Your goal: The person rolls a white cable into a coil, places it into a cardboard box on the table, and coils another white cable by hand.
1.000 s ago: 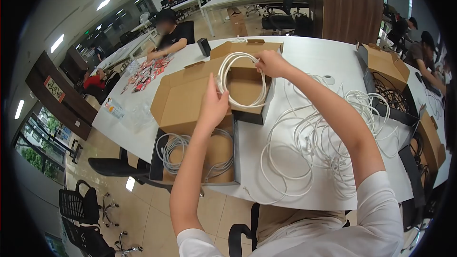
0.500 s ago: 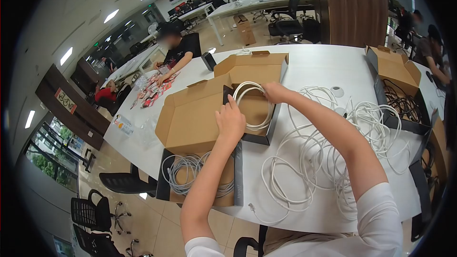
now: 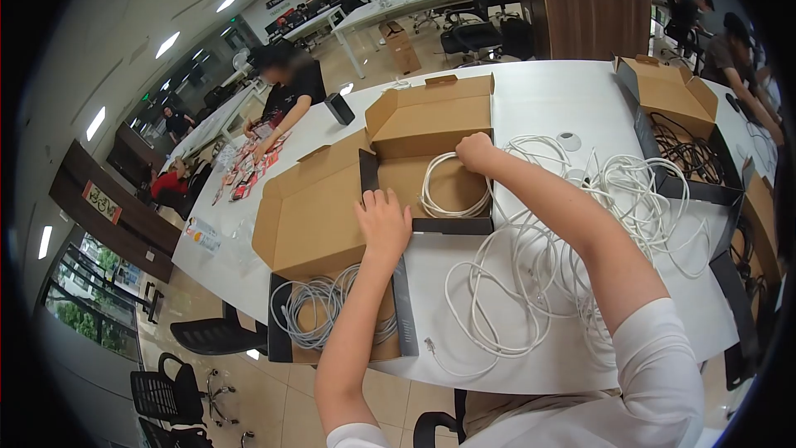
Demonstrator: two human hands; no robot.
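Right hand (image 3: 476, 153): fingers curled against the upper edge of a white cable coil (image 3: 426, 189); fingertips hidden, so could not tell whether the grip was closed on it. Left hand (image 3: 384, 217): grip open and bare, fingers spread, palm down, by the left front corner of the rear cardboard box (image 3: 452, 226). The coil lay inside that box, toward its right side, lid folded back.

Nearer the body, left: a second open cardboard box (image 3: 405, 307) with grey cable coils (image 3: 315, 307), partly covered by the left forearm. Right of both boxes, a loose tangle of white cables (image 3: 634, 182) spread over the white table (image 3: 572, 99), passing under the right arm. Far right, another open box (image 3: 709, 191) held black cables (image 3: 688, 153). Across the table, a person in black (image 3: 303, 87) sat with both arms over red-and-white packets (image 3: 245, 170).
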